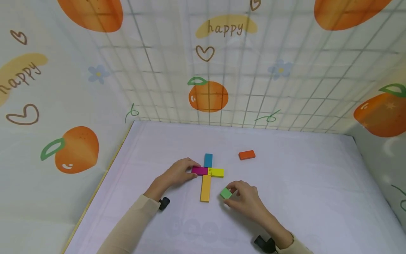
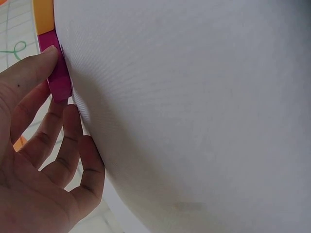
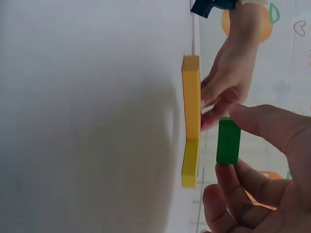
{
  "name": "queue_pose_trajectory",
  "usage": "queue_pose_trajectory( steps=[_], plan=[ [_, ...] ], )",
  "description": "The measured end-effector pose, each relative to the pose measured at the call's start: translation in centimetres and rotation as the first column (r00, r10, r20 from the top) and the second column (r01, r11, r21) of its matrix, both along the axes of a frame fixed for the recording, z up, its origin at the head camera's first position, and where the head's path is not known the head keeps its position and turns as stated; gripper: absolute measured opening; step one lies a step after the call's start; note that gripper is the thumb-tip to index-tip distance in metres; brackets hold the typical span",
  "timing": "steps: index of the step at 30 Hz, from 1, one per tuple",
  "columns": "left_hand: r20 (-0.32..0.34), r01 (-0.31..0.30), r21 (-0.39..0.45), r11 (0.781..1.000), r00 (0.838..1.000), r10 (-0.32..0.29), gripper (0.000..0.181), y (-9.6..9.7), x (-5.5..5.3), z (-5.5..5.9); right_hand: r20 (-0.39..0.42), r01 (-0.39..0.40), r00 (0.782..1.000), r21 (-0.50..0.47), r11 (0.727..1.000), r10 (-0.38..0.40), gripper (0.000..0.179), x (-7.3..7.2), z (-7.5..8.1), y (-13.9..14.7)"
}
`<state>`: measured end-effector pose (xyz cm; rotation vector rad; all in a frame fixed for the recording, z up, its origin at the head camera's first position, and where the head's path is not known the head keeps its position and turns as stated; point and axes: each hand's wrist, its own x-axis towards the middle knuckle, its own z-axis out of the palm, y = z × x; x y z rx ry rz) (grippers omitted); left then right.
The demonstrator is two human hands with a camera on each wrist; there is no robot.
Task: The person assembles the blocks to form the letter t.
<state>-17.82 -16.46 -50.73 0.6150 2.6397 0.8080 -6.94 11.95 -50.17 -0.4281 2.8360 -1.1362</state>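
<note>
My left hand (image 1: 180,173) pinches a magenta block (image 1: 200,171) between thumb and fingers; in the left wrist view the thumb lies along one side of the magenta block (image 2: 60,77). That block is the left arm of a cross on the white table. A blue block (image 1: 208,160) is at the top, a yellow block (image 1: 218,173) on the right, and a longer orange-yellow block (image 1: 205,188) runs toward me. Right of the long block, my right hand (image 1: 247,199) holds a small green block (image 1: 226,193) by thumb and fingertips, raised off the table.
A red-orange block (image 1: 247,155) lies apart, farther back to the right. Printed fabric walls with oranges enclose the white tabletop (image 1: 301,183) at the back and both sides. A black wrist device (image 1: 265,244) is on the right wrist.
</note>
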Motion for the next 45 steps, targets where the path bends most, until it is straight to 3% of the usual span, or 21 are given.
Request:
queue_pose_trajectory(
  steps=[24, 40, 45],
  plan=[
    [-0.003, 0.01, -0.02, 1.0, 1.0, -0.01, 0.037, 0.1, -0.3, 0.4, 0.104, -0.157, 0.982, 0.01, 0.987, 0.156, 0.035, 0.9, -0.3, -2.9],
    [0.003, 0.006, 0.0, 1.0, 1.0, -0.006, 0.037, 0.1, -0.3, 0.5, 0.219, -0.157, 0.967, 0.114, 0.981, 0.13, 0.039, 1.0, -0.6, -4.3],
    [0.006, 0.002, 0.005, 1.0, 1.0, -0.002, 0.036, 0.1, -0.2, 0.7, 0.218, -0.172, 0.966, 0.133, 0.976, 0.141, 0.041, 1.0, -0.5, -4.4]
  ],
)
